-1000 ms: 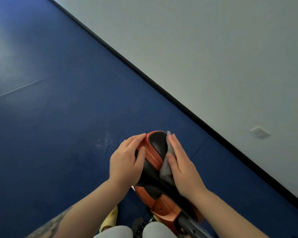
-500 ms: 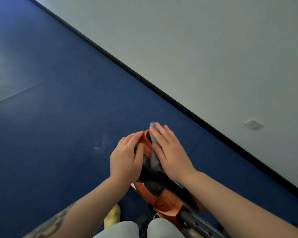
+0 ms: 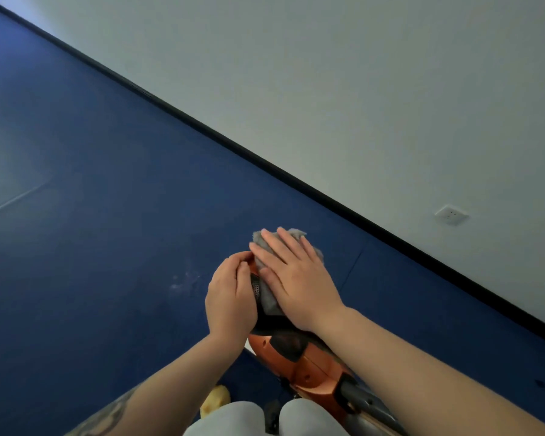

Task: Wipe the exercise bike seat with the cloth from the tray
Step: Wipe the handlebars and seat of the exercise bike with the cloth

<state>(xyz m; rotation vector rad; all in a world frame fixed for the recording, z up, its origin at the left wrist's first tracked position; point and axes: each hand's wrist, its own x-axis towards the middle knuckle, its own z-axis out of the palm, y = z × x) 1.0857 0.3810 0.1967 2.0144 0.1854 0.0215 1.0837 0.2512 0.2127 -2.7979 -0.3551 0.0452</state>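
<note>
1. Knees [image 3: 271, 418] in light-grey trousers at bottom edge; a yellow thing [image 3: 216, 400] just left of them on the floor, too cut off to ID.
2. Orange/black bike frame [image 3: 302, 363] runs up from btm right betw. the forearms; more of it shows now than 1 s ago.
3. Left forearm has a dark tattoo [image 3: 107, 418] near the elbow.
4. Left hand [image 3: 230, 294] curled over the seat's left edge, fingers bent, gripping the seat; placed much as in both earlier frames.
5. Seat [image 3: 256, 286]: only a thin strip of black perforated top & orange trim visible betw. the hands. 1 s ago most of its nose was uncovered.
6. Right hand [image 3: 296, 278] lies flat, fingers spread, palm pressing the grey cloth [image 3: 266, 298] onto the seat top. 1 s ago it was on the seat's right flank w/ cloth bunched; 0.5 s ago partway across.
7. Cloth now pokes out past the fingertips at the seat's far end & along the right side.
8. Beyond: blue floor [image 3: 107, 215] w/ a pale scuff left of the hands, black skirting, grey wall [image 3: 359, 89], white socket [image 3: 451, 214] at right.
</note>
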